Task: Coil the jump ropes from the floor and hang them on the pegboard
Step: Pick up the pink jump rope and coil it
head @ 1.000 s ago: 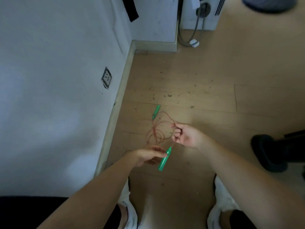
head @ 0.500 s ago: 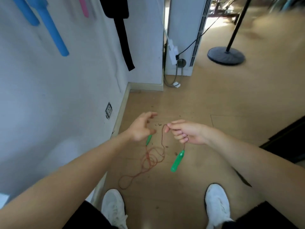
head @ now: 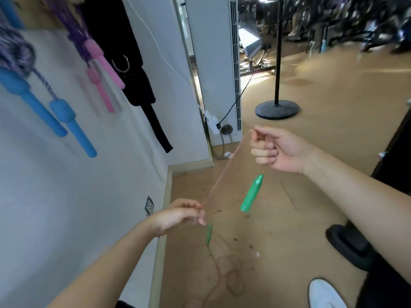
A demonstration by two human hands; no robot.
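Nearest, at the bottom right, the tip of a white shoe (head: 324,293) stands on the wooden floor (head: 322,90). To the left of it, loose loops of the jump rope (head: 223,172) lie on the floor, close to the baseboard of the white wall (head: 66,218). One green handle (head: 209,233) of this rope is low, just under the left hand (head: 180,215); if it touches the floor I cannot tell.

The left hand pinches the thin rope between the thumb and the fingertips. From there the rope goes tight, up and to the right, to the right hand (head: 275,150). The right hand is higher and farther, and its fingers are curled around the rope. The other green handle (head: 252,193) hangs free just below this hand, a little tilted.

Farther on the left wall hang blue handles (head: 66,123), pink handles (head: 104,70) and a black strap (head: 138,70). Far in the middle is a tall white unit (head: 213,63), and to the right of it a black stand (head: 277,108) with a round base.
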